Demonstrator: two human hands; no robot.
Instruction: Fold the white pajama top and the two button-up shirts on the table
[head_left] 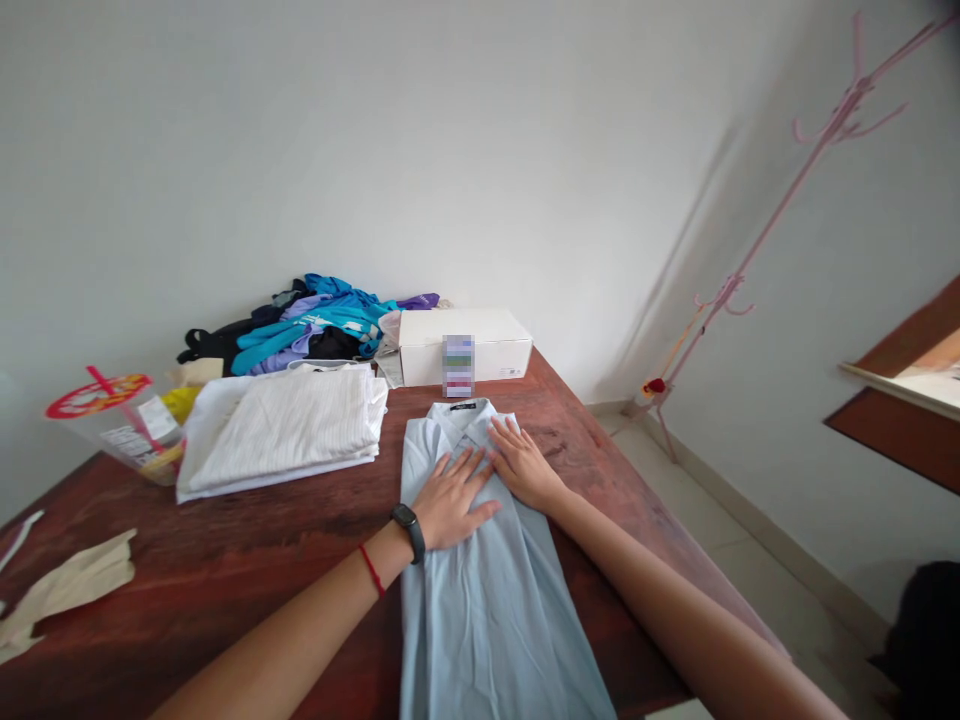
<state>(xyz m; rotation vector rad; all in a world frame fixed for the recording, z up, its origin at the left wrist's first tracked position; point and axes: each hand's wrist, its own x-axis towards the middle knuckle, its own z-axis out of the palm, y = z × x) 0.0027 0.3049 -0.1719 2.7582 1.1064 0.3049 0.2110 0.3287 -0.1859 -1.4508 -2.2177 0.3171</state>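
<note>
A light blue collared shirt [480, 620] lies lengthwise on the dark wooden table, its sides folded in and its collar pointing away from me. My left hand [452, 500] rests flat on the upper part of the shirt, fingers spread. Close beside it, my right hand [529, 465] lies flat near the collar's right side, fingers stretched out. Neither hand grips the cloth. A dark label shows inside the collar. The shirt's lower end runs out of the bottom of the view.
Left of the shirt sits a stack of folded white clothes [300, 415], with a plastic cup with a straw [127, 430] beside it. Behind are a heap of coloured clothes [315, 325] and a white box [465, 335]. A pink coat rack [780, 215] stands at right, beyond the table [300, 580].
</note>
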